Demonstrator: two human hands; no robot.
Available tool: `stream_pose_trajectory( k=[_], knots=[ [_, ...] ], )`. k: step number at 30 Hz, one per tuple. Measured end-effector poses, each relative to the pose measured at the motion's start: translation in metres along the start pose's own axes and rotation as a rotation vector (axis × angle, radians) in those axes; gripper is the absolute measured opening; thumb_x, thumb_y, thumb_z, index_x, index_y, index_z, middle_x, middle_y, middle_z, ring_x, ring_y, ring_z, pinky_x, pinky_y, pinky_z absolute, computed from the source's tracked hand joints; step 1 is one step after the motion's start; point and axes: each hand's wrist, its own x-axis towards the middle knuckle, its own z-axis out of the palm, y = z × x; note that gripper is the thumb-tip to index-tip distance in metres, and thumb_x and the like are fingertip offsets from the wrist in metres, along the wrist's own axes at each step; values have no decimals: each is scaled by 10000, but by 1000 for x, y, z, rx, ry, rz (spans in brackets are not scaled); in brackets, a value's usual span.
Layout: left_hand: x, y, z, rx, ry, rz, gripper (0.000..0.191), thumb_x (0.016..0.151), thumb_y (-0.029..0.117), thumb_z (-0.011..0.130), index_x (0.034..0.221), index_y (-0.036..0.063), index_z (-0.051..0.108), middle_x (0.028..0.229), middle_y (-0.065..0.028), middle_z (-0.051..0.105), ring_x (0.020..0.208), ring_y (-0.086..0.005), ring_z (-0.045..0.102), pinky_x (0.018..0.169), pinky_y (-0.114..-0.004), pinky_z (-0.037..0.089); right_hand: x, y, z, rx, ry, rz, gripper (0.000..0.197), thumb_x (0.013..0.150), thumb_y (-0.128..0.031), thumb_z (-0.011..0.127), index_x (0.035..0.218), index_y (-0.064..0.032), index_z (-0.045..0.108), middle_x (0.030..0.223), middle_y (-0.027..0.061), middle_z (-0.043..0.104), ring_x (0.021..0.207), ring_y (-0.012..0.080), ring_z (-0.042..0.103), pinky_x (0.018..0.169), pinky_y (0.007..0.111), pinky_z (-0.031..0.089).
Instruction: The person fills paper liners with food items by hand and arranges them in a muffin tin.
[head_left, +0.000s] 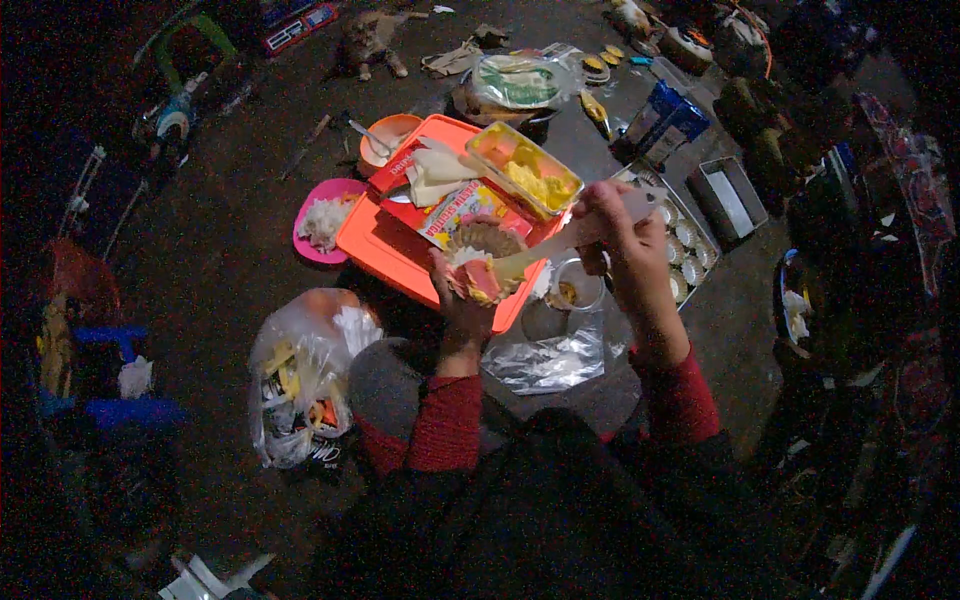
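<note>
My left hand (463, 319) holds a piece of layered food (480, 281), pink in the middle with pale, yellowish edges; what exactly it is cannot be told. In my right hand (637, 247) is a translucent spatula (559, 241), its yellow-smeared end against the food. Just beyond lies a brown fluted round piece (487, 238), partly hidden. Under both hands is an orange plastic lid (397, 259), bearing a red and yellow printed packet (480, 208) with cream-coloured sheets (442, 174) on top. A rectangular tub (536, 171) of yellow paste sits at the lid's far right corner.
A pink bowl (322, 221) of white shreds and an orange bowl (386, 146) with a spoon stand left. Right are a tray of small fluted cups (686, 255) and a rectangular tin (727, 199). A plastic bag (300, 375) rests near my left knee; a cat (371, 45) is beyond.
</note>
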Motion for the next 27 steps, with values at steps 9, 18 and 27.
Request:
stream_pose_trajectory(
  k=[9,18,27],
  knots=[
    [5,-18,31,408,229,146,719,858,647,325,1276,65,393,1177,-89,512,1114,-219,492,947,-380,403,-9,1,5,77,43,-109,264,931,-281,493,855,-36,555,659,22,560,454,58,462,388,195,325],
    [5,-18,37,512,288,107,720,860,657,295,1326,111,345,1214,-87,512,1079,-226,531,860,-378,461,-23,-5,8,-12,98,-265,213,936,-227,485,910,-31,564,762,40,580,523,72,511,431,200,383],
    [5,-15,40,476,447,111,690,863,656,283,1267,109,394,1106,-72,563,925,-195,590,662,-331,511,-36,1,12,-351,81,-499,195,901,-171,542,828,-1,602,753,52,594,606,106,553,539,222,431]
  ],
)
